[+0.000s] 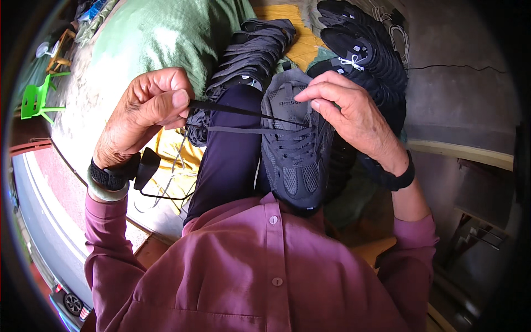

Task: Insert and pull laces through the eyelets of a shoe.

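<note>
Both hands are busy with a dark grey shoe (296,149) that rests on my lap, toe toward my chest. Left hand (149,108) pinches the black lace (232,110) between thumb and forefinger and draws it taut out to the left. Right hand (345,108) presses fingertips onto the shoe's tongue, steadying it; I cannot tell whether it grips anything.

I judge that the lace could slip from my pinch if I pull harder, or the shoe could roll off my leg (229,160), since only the fingertips hold it there.

Room is tight. A stack of dark shoes (254,50) sits just behind the left hand, another row (365,44) just behind the right hand, so a wide pull could knock them. A green cloth (160,39) lies farther left, and a concrete floor (459,105) opens to the right.
</note>
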Tool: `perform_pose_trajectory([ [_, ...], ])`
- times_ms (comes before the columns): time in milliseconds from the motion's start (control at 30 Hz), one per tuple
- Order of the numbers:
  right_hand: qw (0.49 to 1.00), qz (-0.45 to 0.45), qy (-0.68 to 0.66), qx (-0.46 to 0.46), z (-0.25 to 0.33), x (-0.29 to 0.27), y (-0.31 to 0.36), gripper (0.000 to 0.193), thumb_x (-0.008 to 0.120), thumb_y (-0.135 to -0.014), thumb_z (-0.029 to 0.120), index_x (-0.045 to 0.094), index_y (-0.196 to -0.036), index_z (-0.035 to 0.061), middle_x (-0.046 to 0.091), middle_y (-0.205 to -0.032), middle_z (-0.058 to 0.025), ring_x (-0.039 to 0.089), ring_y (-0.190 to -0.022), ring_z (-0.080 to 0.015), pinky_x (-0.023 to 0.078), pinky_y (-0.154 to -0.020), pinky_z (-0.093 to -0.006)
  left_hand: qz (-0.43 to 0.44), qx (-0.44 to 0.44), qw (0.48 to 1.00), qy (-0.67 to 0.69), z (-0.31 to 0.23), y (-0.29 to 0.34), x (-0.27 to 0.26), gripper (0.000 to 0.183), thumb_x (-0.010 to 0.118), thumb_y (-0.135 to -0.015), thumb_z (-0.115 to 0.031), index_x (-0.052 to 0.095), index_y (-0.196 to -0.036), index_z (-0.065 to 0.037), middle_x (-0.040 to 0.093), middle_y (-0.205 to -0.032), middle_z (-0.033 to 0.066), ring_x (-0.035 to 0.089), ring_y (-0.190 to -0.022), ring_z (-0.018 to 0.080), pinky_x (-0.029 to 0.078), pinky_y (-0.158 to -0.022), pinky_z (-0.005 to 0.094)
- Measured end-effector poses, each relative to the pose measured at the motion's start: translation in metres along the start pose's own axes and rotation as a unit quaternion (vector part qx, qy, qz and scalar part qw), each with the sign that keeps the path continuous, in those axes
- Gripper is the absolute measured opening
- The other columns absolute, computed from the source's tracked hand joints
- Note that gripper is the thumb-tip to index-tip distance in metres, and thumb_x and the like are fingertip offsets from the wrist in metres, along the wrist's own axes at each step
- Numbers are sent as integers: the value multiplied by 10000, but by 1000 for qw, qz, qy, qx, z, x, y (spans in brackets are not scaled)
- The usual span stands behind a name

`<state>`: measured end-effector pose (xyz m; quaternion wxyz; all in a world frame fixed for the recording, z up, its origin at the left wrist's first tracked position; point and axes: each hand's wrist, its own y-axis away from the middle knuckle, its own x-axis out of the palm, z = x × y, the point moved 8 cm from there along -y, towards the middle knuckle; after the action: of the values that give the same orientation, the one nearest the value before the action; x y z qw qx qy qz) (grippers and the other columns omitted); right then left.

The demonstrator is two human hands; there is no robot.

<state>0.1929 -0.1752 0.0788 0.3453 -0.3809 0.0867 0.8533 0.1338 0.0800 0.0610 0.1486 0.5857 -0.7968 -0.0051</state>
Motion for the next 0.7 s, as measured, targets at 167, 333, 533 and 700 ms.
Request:
perform_pose_trajectory([
  [167, 991, 37, 26, -125, 18, 12, -19, 137, 621, -947, 62, 701, -1054, 28, 685, -988, -120, 661, -962, -311, 532, -834, -413, -7, -18, 999, -48, 5, 4, -22, 245, 729, -978, -258, 623, -858, -72, 557, -763, -44, 454, -672, 41, 386, -629, 216],
  [333, 988, 109, -42, -99, 20, 40, -31, 152, 610, -982, 125, 688, -1051, 14, 700, -980, -148, 680, -944, -328, 536, -840, -425, 19, 6, 988, -151, 2, 6, -28, 221, 738, -975, -248, 632, -865, -87, 561, -795, -69, 476, -723, 31, 393, -664, 215],
  [533, 984, 116, -75, -116, 16, 35, -38, 159, 600, -987, 114, 696, -1070, 19, 707, -996, -146, 693, -946, -325, 544, -844, -407, -19, -28, 997, -68, 5, -2, -30, 229, 720, -995, -266, 632, -865, -99, 578, -789, -64, 484, -717, 27, 388, -656, 209],
  [700, 981, 192, 12, 3, 1, 10, -24, 140, 616, -959, 94, 709, -1010, 2, 630, -934, -102, 627, -893, -247, 501, -805, -354, -94, -3, 995, -25, 1, -9, -32, 334, 648, -1040, -322, 541, -805, -111, 361, -674, -81, 310, -604, 44, 273, -585, 234],
])
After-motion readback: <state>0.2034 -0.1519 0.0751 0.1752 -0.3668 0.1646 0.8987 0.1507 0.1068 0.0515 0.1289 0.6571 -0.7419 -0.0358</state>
